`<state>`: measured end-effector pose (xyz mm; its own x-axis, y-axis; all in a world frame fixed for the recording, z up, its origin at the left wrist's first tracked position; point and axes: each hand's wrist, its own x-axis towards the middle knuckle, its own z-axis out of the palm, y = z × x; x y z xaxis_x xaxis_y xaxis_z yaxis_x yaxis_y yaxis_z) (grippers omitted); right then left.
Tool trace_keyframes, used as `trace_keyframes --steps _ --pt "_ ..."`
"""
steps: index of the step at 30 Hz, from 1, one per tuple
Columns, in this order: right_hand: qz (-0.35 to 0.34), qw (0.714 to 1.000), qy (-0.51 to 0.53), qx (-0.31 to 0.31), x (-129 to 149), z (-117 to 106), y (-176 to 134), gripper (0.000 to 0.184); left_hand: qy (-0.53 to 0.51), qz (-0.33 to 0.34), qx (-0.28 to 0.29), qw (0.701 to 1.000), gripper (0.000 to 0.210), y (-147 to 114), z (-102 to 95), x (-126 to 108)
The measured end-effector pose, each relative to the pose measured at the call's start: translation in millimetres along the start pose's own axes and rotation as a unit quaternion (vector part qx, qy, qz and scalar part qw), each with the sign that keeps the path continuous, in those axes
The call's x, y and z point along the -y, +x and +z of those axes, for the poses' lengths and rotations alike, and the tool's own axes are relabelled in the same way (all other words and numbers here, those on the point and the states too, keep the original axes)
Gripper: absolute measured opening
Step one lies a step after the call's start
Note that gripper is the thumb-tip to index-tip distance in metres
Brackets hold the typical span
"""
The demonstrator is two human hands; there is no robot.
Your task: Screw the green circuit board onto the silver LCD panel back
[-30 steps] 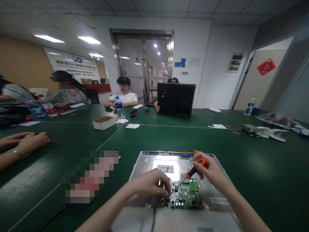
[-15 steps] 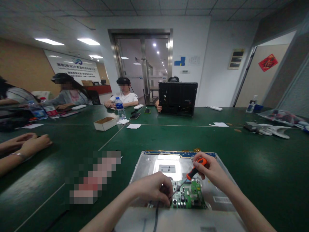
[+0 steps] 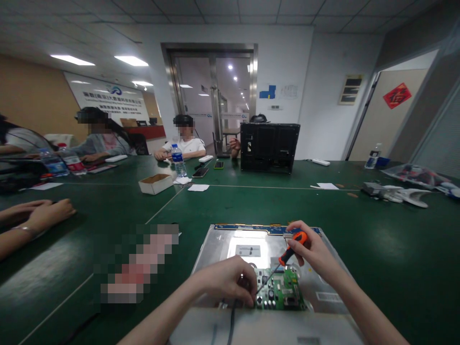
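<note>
Flat silvery metal panel (image 3: 219, 249) lies on the near side of the tabletop (image 3: 381, 258), well apart from the far edge. It's smooth and shiny enough to throw back a big white glare, with a thin blue circuit strip (image 3: 247, 228) along its far edge. Nearer the person sits a roughly rectangular green circuit board (image 3: 280, 287), bumpy with little components.

The right hand (image 3: 309, 247) has its grip pinched around the chunky orange-and-black handle of a screwdriver (image 3: 294, 247), thin metal shaft slanting down to the board's left side. The left hand (image 3: 235, 280) is curled right by the tip; can't tell if its grip is pinching anything. A dark, bendy cable (image 3: 232, 321) runs out below it.

The tabletop itself is dark green, a bit glossy, with pale seam lines. Toward its far edge: an open cardboard box (image 3: 155, 184), a clear plastic bottle (image 3: 178, 160) and a boxy black casing (image 3: 269, 147) standing upright. Behind that, a metal-framed glass door (image 3: 196, 96), plain white walls and a panelled ceiling (image 3: 226, 12).
</note>
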<state>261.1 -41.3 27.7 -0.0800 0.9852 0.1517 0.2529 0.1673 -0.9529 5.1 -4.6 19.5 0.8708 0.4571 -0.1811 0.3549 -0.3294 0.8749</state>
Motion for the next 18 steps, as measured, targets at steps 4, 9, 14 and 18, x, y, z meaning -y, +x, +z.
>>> trace_keyframes --steps 4,9,14,18 --pt "0.005 1.0 -0.011 -0.001 3.0 0.6 -0.4 0.044 0.006 -0.018 0.005 1.0 0.011 -1.7 -0.5 -0.5" --pt "0.008 1.0 -0.022 0.006 6.8 1.4 -0.9 0.044 0.035 -0.003 0.008 0.999 0.015 -2.3 1.1 0.1" --pt "-0.004 1.0 -0.011 0.013 2.9 2.1 0.1 0.039 0.097 0.01 0.022 0.995 0.012 -2.3 3.3 -1.0" --pt "-0.007 1.0 -0.009 0.014 -0.4 2.7 0.1 0.039 0.128 0.003 0.001 0.992 0.012 -1.6 6.0 1.2"
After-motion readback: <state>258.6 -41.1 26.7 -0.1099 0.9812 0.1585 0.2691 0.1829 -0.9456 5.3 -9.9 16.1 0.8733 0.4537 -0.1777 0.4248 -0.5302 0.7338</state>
